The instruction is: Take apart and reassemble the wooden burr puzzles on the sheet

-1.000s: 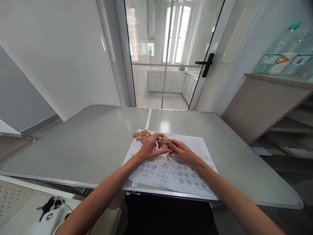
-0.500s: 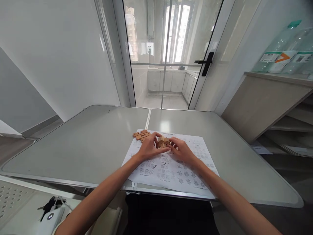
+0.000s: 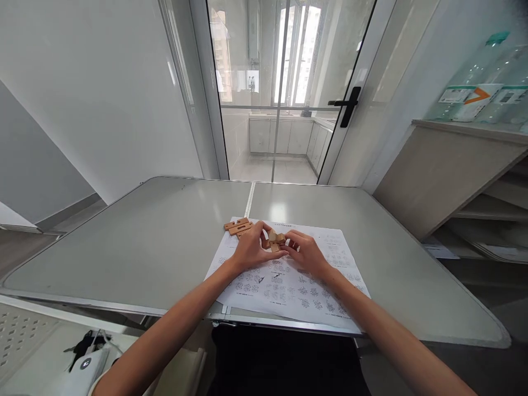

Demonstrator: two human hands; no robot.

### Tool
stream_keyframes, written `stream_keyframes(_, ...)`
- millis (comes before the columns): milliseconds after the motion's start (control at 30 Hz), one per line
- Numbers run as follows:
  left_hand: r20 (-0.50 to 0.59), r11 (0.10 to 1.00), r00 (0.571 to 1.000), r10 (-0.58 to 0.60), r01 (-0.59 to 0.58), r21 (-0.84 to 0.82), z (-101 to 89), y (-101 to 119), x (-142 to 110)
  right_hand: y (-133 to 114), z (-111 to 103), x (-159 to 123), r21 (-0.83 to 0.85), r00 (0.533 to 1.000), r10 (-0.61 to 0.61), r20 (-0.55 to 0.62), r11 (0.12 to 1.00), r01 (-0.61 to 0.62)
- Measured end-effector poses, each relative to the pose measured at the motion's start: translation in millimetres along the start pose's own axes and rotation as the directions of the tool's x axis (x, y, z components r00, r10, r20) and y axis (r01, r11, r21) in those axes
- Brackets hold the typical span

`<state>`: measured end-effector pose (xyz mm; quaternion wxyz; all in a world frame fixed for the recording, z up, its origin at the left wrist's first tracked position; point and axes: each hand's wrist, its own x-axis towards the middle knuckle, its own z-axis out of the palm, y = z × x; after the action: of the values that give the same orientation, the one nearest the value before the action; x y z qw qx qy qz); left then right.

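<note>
A light-brown wooden burr puzzle [image 3: 275, 240] made of interlocking blocks is held between my two hands, just above a printed sheet [image 3: 284, 297]. My left hand [image 3: 253, 245] grips it from the left, thumb along the near side and fingers curled behind. From the right, my right hand [image 3: 303, 250] pinches it with bent fingers. Parts of the puzzle are hidden by my fingers. Several flat notched wooden pieces [image 3: 238, 226] lie at the sheet's upper left corner, close to my left hand. Rows of small line drawings cover the sheet.
The grey table [image 3: 165, 242] has a metal strip across its middle. Beyond it stands a glass door with a black handle [image 3: 350, 107]. Large plastic bottles [image 3: 474, 88] sit on a shelf at right. Keys [image 3: 84, 347] and a white device [image 3: 86, 374] lie at lower left.
The wooden puzzle has been turned slightly between my fingers, so its blocks show at a different angle. Both hands have stayed in nearly the same place.
</note>
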<state>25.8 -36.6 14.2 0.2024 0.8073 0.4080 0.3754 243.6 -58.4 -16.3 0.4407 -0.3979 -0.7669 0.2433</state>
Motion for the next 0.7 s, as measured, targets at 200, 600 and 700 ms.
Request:
stream_keyframes(200,0.05,1.0,0.999,0.012,-0.012,0.007,-0.9,-3,0,-3,-2,2,0.069,0.999,0.03,0.01,0.997,-0.031)
stream_keyframes(600,0.124,0.994,0.99,-0.064,0.074,-0.076,-7.1,8,3,2,-4,-2,-0.003,0.999,0.042,0.034,0.999,-0.042)
stream_keyframes(700,0.135,0.988,0.985,-0.104,0.118,-0.099,-7.5,9,2,0,-4,-3,-0.014,0.999,0.043,0.03,0.999,-0.043)
